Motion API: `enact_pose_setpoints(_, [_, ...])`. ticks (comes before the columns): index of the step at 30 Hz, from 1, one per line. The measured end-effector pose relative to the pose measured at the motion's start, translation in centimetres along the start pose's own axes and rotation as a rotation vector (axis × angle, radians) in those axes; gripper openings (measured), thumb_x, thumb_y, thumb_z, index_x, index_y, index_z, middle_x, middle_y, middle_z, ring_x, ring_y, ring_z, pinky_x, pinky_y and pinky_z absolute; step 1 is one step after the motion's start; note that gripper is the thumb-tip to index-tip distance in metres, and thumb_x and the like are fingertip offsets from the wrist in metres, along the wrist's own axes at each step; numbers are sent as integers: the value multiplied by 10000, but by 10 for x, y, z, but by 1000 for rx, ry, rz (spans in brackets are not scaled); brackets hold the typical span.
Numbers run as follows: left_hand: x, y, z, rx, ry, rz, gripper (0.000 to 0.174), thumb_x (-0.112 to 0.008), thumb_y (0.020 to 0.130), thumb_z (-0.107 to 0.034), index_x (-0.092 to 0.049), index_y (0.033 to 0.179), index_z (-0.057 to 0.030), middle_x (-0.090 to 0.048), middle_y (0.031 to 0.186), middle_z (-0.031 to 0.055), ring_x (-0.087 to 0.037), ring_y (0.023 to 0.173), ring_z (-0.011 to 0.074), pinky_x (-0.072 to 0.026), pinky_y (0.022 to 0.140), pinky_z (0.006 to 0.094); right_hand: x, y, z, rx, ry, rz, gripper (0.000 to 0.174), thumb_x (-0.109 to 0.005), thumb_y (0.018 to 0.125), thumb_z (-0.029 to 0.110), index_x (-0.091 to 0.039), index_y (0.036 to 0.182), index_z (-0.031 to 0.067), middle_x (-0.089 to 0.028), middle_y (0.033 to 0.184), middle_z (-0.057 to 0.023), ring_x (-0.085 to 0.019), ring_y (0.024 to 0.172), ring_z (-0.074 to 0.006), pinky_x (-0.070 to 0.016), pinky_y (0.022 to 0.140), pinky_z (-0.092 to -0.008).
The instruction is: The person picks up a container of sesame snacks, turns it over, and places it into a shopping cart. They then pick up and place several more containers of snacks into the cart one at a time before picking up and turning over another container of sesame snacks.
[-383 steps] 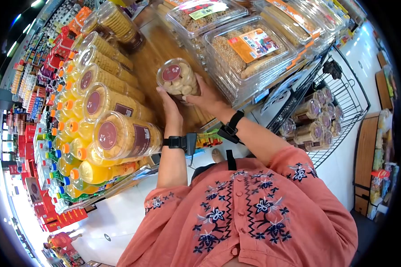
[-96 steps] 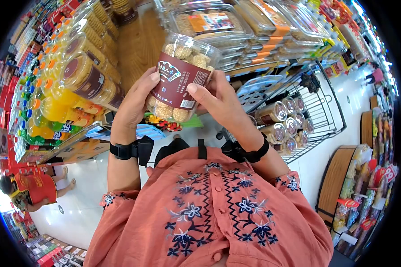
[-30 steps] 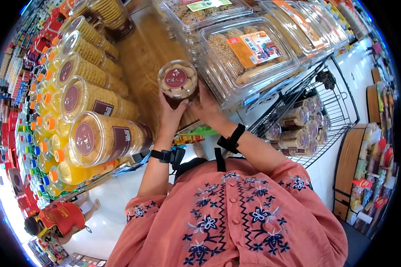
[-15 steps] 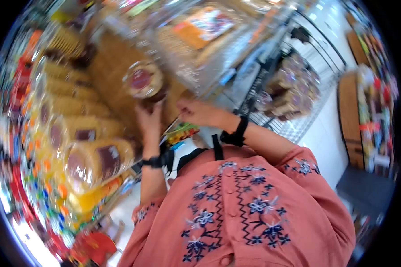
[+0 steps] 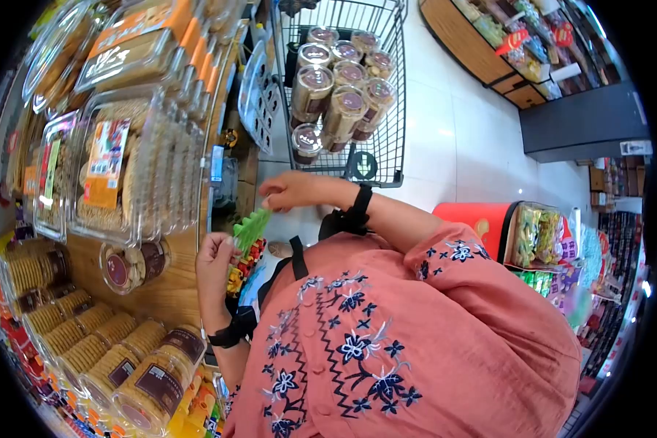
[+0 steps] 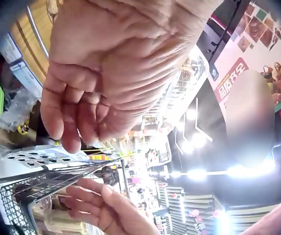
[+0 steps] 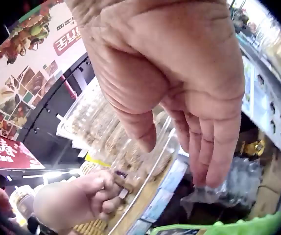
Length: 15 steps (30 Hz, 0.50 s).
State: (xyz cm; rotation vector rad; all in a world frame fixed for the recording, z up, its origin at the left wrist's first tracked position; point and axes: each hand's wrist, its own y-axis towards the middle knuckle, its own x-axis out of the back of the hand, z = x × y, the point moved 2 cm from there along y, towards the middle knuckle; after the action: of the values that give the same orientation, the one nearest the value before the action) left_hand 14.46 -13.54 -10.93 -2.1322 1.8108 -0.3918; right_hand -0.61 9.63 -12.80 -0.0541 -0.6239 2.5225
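A clear plastic jar of round nutty-looking pieces [image 5: 144,263], with a maroon lid label, stands on the wooden display table [image 5: 190,288]. My left hand [image 5: 216,271] is at the table's edge, apart from the jar, its fingers loosely bent and holding nothing. My right hand [image 5: 292,191] is in the air between table and shopping cart [image 5: 401,139], also holding nothing; in the right wrist view its fingers [image 7: 216,161] hang fairly straight. A green jagged-edged thing [image 5: 251,228] shows lower down between the hands. Several similar lidded jars [image 5: 347,109] stand in the cart.
Stacked clear boxes of sesame pastries [image 5: 113,175] fill the table's far side. Rows of biscuit jars [image 5: 150,394] stand at the near left. A pale panel with holes [image 5: 261,98] hangs beside the cart. A red display bin [image 5: 474,223] stands on the right.
Both hands held the jar, raised and turned it, then set it on the table. They have let go and drawn back. The view has swung right, bringing the cart to the top middle.
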Motion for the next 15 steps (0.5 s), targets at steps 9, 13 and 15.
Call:
enact_pose_setpoints(9, [-51,36,-38,89,85,-38,365,-655,1000,-204,-577,1293,-1,-657,1025,42,-652,920,116,-521,738,238,161,-69,-128,-239,46,-506,428,-713,930,315,-624,1175,-24,-681,915,-74,-664,799,-143,-562,653,-298])
enact_pose_setpoints(13, [-79,50,-55,98,116,-21,366,-657,1003,-217,-580,1288,-1,-666,1024,44,-656,916,115,-525,737,236,217,-101,-173,-158,98,-923,462,-743,823,261,-619,1155,-36,-718,966,-155,-706,826,-230,-565,716,-355])
enact_pose_setpoints(15, [-90,57,-60,112,139,-17,367,-658,1003,-222,-581,1287,-3,-670,1024,46,-660,914,116,-526,737,236,241,-111,-176,-98,-136,-1092,484,-744,815,260,-606,1170,-38,-712,1055,-201,-706,964,-314,-555,836,-403])
